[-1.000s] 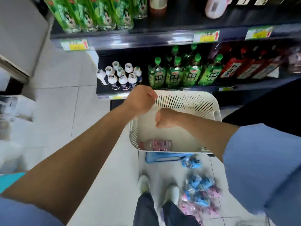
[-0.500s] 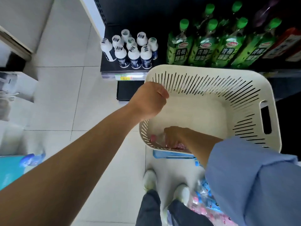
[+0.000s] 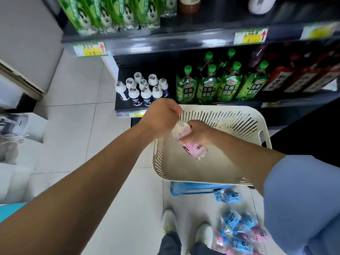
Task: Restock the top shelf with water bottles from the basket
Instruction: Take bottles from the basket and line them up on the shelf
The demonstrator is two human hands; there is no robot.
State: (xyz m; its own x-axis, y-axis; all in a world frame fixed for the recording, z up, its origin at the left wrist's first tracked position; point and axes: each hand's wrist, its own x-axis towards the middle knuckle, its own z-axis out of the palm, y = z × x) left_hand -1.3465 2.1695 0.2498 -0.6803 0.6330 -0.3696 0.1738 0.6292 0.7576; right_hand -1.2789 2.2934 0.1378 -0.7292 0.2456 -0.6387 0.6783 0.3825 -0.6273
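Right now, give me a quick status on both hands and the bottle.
Right hand shut on pink-labelled bottle, lifted above basket. Left hand closed at bottle's top end. Basket otherwise looks empty. Nothing blocking.

Down low, the bottom shelf (image 3: 127, 109) carries a cluster of small white-capped bottles (image 3: 142, 89) at its left end, and just to their right stand the green-capped tea bottles (image 3: 219, 83), with red-labelled bottles (image 3: 294, 78) further right. Below that shelf, the pale tiled floor (image 3: 77, 126) has blue and pink packets (image 3: 239, 230) scattered right of the white shoes (image 3: 169, 221).
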